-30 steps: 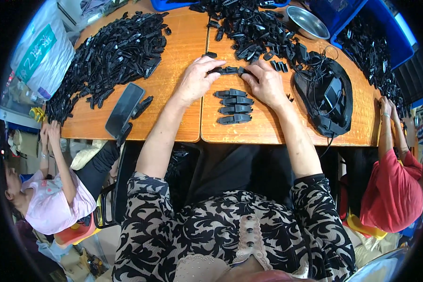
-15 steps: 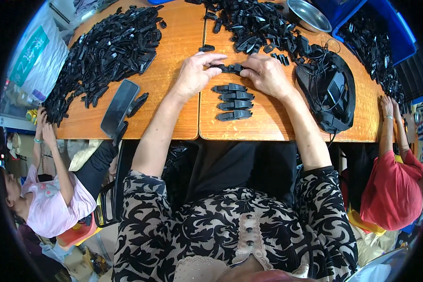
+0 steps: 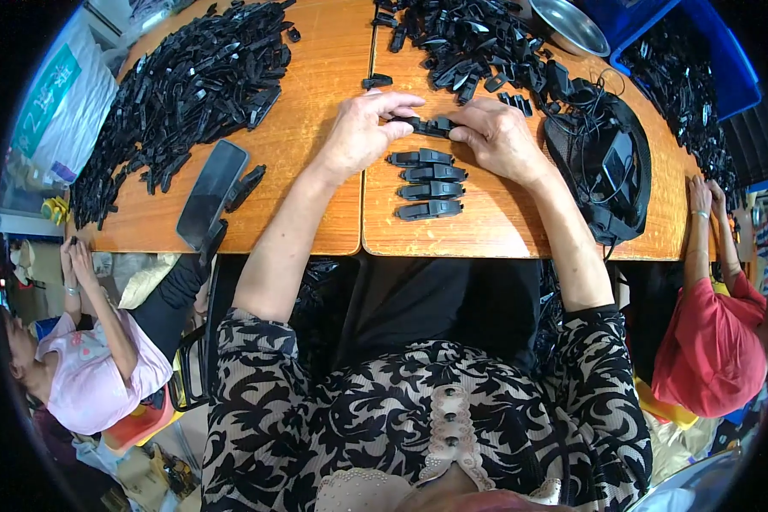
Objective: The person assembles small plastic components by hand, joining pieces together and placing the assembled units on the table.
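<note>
Between my two hands is a narrow black plastic piece, held level just above the table. My left hand pinches its left end with thumb and fingers, and my right hand grips its right end. Fingers cover both ends of it. Right below, several similar black plastic pieces lie in a neat stack of rows, long sides parallel. One loose black part rests just beyond my left fingers. A few small black parts lie beyond my right hand.
Heaps of black plastic parts cover the far left and far middle. A phone stands left; a black mesh bag with cables, a metal bowl and a blue crate are right. Co-workers sit either side.
My hands keep their hold on the black plastic piece, with only a slight shift. The left co-worker's hands have drawn back from the heap to the table edge.
</note>
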